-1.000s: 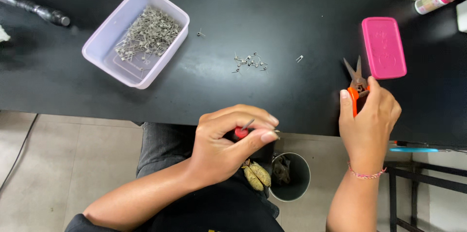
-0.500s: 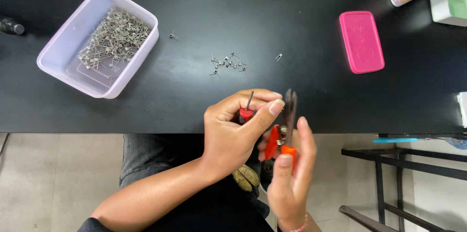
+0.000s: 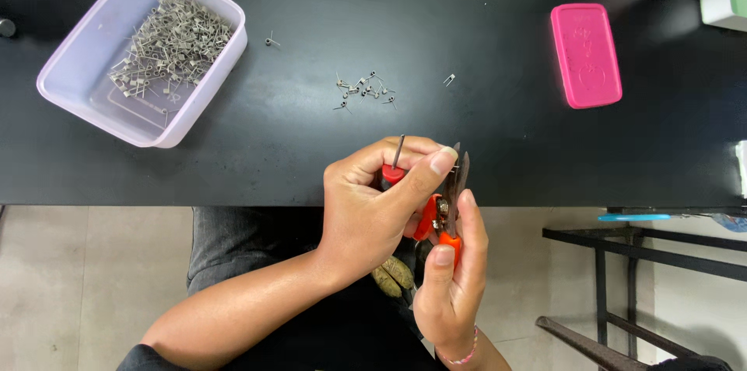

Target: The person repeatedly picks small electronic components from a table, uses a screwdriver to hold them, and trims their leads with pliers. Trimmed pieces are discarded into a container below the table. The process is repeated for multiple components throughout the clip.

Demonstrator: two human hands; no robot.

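- Two hands busy: your left hand (image 3: pixel 373 211) grips a red-handled pin tool (image 3: pixel 393 168); your right hand (image 3: pixel 451 293) holds orange snips (image 3: pixel 447 203).
- Few finished coils (image 3: pixel 364 89) mid-table; most wait in the tub (image 3: pixel 74 102) at the left end.

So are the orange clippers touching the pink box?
Apart. The head view shows the orange clippers held in the right hand at the table's near edge, with bare black table between them and the pink box.

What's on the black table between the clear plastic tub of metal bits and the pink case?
In the head view, a small scatter of loose metal springs lies there; otherwise the tabletop is bare.
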